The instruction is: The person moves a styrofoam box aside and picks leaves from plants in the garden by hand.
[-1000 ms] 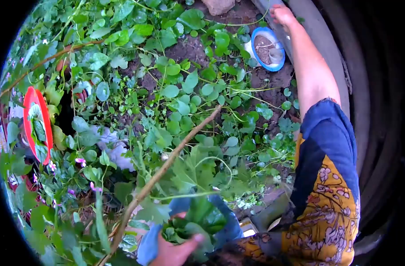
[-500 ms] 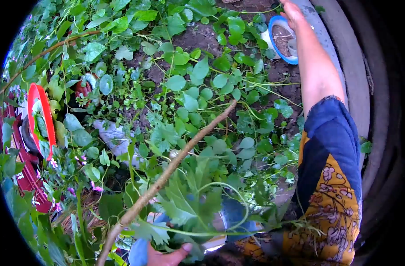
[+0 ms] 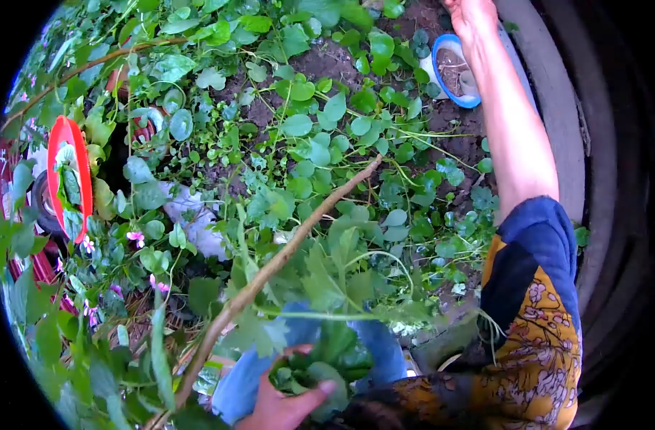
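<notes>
My left hand (image 3: 291,401) is low in the frame, wrapped round a bunch of green leaves (image 3: 331,362) above my knees. My right arm reaches far forward along the right side, and my right hand (image 3: 471,14) is at the top edge, beside a blue-rimmed pot (image 3: 456,72) holding soil. The frame edge cuts off its fingertips, so what they touch is hidden. Round-leaved vines (image 3: 320,136) spread over dark soil below and left of that hand.
A brown branch (image 3: 277,261) slants across the middle, with lobed leaves hanging over my lap. At the left stands a red-rimmed container (image 3: 69,179) with leaves in it. A grey stone (image 3: 198,222) lies among plants. Grey curved edging (image 3: 549,107) runs down the right.
The view has shifted. My left hand and its leaves, mostly out of frame half a second ago, show again. My right hand has moved to the top edge.
</notes>
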Available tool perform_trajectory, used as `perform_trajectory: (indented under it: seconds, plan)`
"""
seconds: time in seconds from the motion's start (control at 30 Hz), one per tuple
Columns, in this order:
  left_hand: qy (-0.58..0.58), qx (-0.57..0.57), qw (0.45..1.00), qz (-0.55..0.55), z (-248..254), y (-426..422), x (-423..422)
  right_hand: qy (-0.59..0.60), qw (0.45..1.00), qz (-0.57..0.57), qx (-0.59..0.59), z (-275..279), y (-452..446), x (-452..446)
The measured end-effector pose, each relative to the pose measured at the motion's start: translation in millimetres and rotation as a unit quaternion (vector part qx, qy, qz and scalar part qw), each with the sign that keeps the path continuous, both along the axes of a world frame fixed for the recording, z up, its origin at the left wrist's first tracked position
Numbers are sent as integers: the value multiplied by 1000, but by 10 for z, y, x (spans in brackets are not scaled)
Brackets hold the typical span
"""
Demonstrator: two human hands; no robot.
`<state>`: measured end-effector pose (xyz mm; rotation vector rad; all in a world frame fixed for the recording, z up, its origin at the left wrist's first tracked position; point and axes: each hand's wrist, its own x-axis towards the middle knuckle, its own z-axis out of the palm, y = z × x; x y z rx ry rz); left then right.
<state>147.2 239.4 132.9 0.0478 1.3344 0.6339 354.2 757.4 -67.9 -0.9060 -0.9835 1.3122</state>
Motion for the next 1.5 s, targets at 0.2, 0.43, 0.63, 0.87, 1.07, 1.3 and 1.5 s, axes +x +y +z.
perform_trajectory:
  seconds: [0.2,0.43,0.63,0.87,1.07,1.3,1.5]
  plan:
    - [16,6,1000,7,128,42,236,-23,999,-15,24,1103,-389,-363]
    - [-18,14,999,49,3,29,615,18,994,-83,68,1450,-538,-369]
    - [-21,45,997,57,48,60,764,104,978,-146,105,1839,-1560,496]
    - [-32,59,997,37,4,-4,876,124,984,-121,42,2115,-2378,1208]
    - [-36,151,987,-30,-49,5,1034,82,975,-206,12,2153,-3003,950]
    - [-203,250,946,-36,89,292,1013,85,971,-221,-9,2123,-3588,973]
    - [-362,264,884,132,403,688,1029,-132,974,-102,153,2327,-4036,707]
